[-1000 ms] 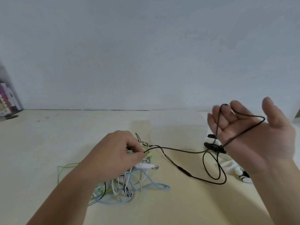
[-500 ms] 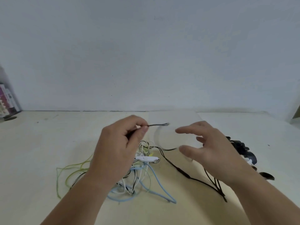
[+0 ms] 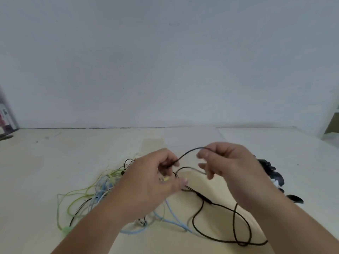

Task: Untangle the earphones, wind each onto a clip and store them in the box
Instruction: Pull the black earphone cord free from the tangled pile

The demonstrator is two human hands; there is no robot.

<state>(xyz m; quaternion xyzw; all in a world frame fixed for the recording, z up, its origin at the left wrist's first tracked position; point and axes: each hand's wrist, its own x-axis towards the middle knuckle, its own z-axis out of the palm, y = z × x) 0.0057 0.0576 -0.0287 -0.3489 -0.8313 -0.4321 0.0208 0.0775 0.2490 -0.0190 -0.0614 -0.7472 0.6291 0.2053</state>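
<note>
1. While the left hand (image 3: pixel 150 182) pinches the black earphone cable (image 3: pixel 187 153) between thumb and fingertips and the right hand (image 3: pixel 233 167) curls its fingers onto the far end of the raised arch, the rest of that cable trails down to the desk (image 3: pixel 55 162) and lies in loose loops in front of the right forearm.
2. Risk: the black earphone cable runs under the left hand towards the tangle (image 3: pixel 88 197) of green, blue and white leads. A hard pull apart would likely tighten any knot there rather than free it.
3. Risk: lifting the cable higher could drag the tangle across the desk, or snag the inline remote (image 3: pixel 203 197) in the crossed loops nearby.
4. Risk: only fingertips hold the thin cable, so it could slip from either pinch.
5. Hidden: the left hand and forearm cover the middle of the tangle, so it cannot be told where black crosses the other leads.
6. Unclear: the right fingertips are blurred. The grip reads as a pinch, but no more can be confirmed.
7. Unclear: the dark and white pile of clips (image 3: pixel 273 176) beside the right wrist is partly covered, and their number cannot be told.
8. Cut off: an object at the right edge (image 3: pixel 333 125) may be the box, but too little shows to say.
</note>
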